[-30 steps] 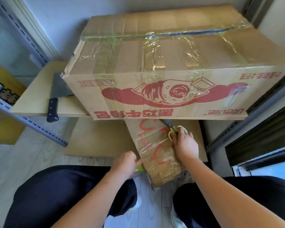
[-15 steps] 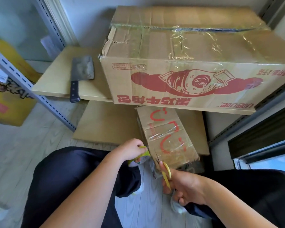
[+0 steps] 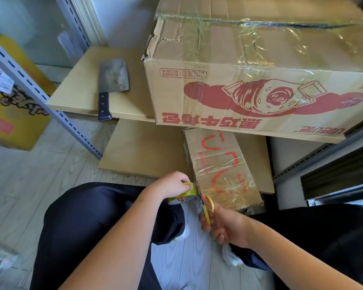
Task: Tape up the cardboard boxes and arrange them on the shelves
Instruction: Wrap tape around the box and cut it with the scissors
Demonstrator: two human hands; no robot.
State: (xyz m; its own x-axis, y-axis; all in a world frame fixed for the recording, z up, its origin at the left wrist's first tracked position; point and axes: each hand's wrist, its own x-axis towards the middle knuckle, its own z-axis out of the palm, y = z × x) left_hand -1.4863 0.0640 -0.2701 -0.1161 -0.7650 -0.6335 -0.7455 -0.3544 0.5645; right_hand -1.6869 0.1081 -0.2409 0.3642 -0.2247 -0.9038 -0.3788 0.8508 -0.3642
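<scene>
A small cardboard box (image 3: pixel 220 170) with red marks and clear tape over it lies on the lowest shelf board (image 3: pixel 143 151), its near end sticking out over the floor. My left hand (image 3: pixel 172 184) grips a yellow-green tape roll (image 3: pixel 189 192) at the box's near left corner. My right hand (image 3: pixel 224 225) holds yellow-handled scissors (image 3: pixel 206 208), blades pointing up beside the roll. A large taped box (image 3: pixel 256 76) with a red croissant print sits on the shelf above.
A cleaver (image 3: pixel 110 84) with a black handle lies on the upper shelf board (image 3: pixel 82 86), left of the large box. A grey slotted shelf post (image 3: pixel 40 97) slants down at left. A yellow carton (image 3: pixel 11 97) stands on the floor behind it. My knees fill the foreground.
My right hand with the scissors came back from the box's far end to its near corner. My left hand lifted the tape roll beside the box. The view shifted left.
</scene>
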